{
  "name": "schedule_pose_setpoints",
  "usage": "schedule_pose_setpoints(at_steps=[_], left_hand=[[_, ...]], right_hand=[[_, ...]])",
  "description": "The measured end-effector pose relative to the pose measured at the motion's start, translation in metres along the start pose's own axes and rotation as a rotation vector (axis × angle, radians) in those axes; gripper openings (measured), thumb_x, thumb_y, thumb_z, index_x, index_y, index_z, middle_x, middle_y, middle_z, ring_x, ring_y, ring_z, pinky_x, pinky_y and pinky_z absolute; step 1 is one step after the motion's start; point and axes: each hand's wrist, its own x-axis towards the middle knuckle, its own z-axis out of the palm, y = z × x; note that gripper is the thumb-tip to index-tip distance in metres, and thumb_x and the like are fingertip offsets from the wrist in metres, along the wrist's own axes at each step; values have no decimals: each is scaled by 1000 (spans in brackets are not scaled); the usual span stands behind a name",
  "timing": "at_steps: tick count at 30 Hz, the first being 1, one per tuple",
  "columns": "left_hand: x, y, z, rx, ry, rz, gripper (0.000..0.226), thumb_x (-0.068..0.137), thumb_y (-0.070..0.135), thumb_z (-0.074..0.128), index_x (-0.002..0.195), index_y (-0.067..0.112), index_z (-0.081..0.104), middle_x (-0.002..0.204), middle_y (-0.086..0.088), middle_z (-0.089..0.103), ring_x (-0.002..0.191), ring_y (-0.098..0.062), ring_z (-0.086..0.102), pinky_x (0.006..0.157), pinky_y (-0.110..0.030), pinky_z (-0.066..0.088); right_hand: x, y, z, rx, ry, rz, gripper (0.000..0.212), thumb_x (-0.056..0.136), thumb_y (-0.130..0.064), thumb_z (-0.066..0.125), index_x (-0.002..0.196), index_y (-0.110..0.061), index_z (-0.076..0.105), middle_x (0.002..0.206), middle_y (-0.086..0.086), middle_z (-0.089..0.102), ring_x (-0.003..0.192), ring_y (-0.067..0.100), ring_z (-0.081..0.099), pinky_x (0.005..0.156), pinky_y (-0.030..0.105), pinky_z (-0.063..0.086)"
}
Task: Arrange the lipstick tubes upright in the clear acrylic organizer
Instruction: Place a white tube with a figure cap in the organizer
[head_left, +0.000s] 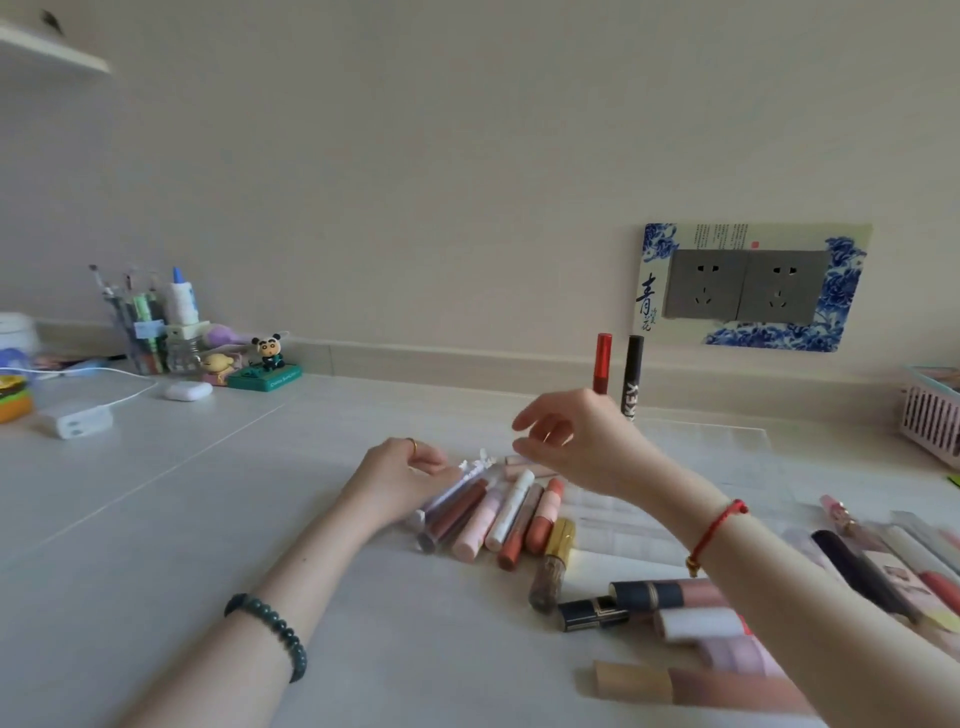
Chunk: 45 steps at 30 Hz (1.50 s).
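Head view: glossy cylindrical lipstick tubes lie clustered.

left hand wears gold ring; wrists: green beads, red cord.

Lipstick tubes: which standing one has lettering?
The black tube, right of the plain red tube; both stand behind the right hand.

Tall red lipstick tube looked glossy plastic; gold tube cap shone metallic; lilac tube was translucent plastic; pale tabletop smooth, matt.
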Motion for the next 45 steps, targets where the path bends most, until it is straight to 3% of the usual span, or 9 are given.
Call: schedule_pose_setpoints(at_steps=[3, 9, 15, 19, 24, 27, 30, 34, 45], left_hand=[[-3, -6, 5, 9, -39, 30, 28, 72, 37, 71, 93, 18, 69, 90, 6, 70, 80, -1, 62, 68, -15, 46], [-3, -5, 7, 95, 7, 73, 26, 76, 35, 66, 95, 17, 68, 86, 5, 68, 78, -9, 61, 74, -22, 49], [-3, -5, 4, 101, 119, 136, 20, 79, 27, 62, 78, 9, 69, 84, -8, 72, 82, -25, 63, 78, -31, 51], [-1, -5, -6, -145, 246, 108, 21, 80, 23, 62, 95, 10, 71, 88, -4, 72, 76, -13, 62, 73, -24, 47], [-9, 12, 0, -577, 125, 148, 20, 85, 9, 59, 103, 15, 65, 86, 9, 67, 71, 7, 60, 58, -4, 45], [-20, 25, 9, -708, 28, 186, 16, 85, 10, 60, 94, 22, 66, 84, 14, 68, 71, 10, 63, 59, -4, 45], [-29, 36, 16, -769, -61, 230, 20, 85, 9, 58, 85, 28, 66, 75, 15, 72, 71, 6, 65, 60, -6, 46], [-36, 47, 23, -793, -140, 269, 19, 84, 9, 60, 85, 27, 67, 78, 15, 74, 77, 1, 67, 63, -10, 49], [-16, 116, 51, -672, -55, 439, 19, 80, 14, 66, 83, 33, 65, 83, 17, 70, 77, 6, 65, 70, -10, 49]], right_hand=[[10, 3, 19, -20, -57, 83, 20, 80, -20, 63, 100, -14, 64, 88, 1, 64, 78, 14, 61, 71, 20, 51], [30, 2, 39, -47, -80, 195, 23, 82, -19, 60, 104, -12, 62, 95, 5, 64, 76, 12, 55, 53, 9, 37], [38, -2, 53, -47, -67, 222, 28, 83, -18, 60, 109, -8, 60, 104, 10, 64, 78, 14, 52, 55, 14, 37], [35, 1, 51, 46, 1, 272, 37, 82, -23, 61, 116, -9, 54, 104, 7, 63, 77, 14, 54, 51, 11, 36], [22, -1, 35, 349, 105, 257, 39, 79, -26, 66, 113, -13, 54, 91, -1, 65, 77, 17, 67, 70, 31, 57], [10, -4, 24, 517, 153, 185, 24, 78, -25, 67, 100, -22, 59, 86, -4, 67, 72, 11, 68, 65, 24, 58], [-3, -6, 11, 583, 177, 114, 12, 77, -23, 68, 79, -31, 59, 82, -2, 69, 69, 9, 68, 61, 20, 57], [-18, -3, -7, 549, 166, 77, 7, 78, -18, 67, 84, -20, 65, 85, 8, 71, 73, 14, 68, 63, 19, 55], [-27, 20, -77, 533, 350, 44, 15, 79, -11, 64, 83, -26, 63, 79, -3, 68, 67, 6, 67, 63, 21, 57]])
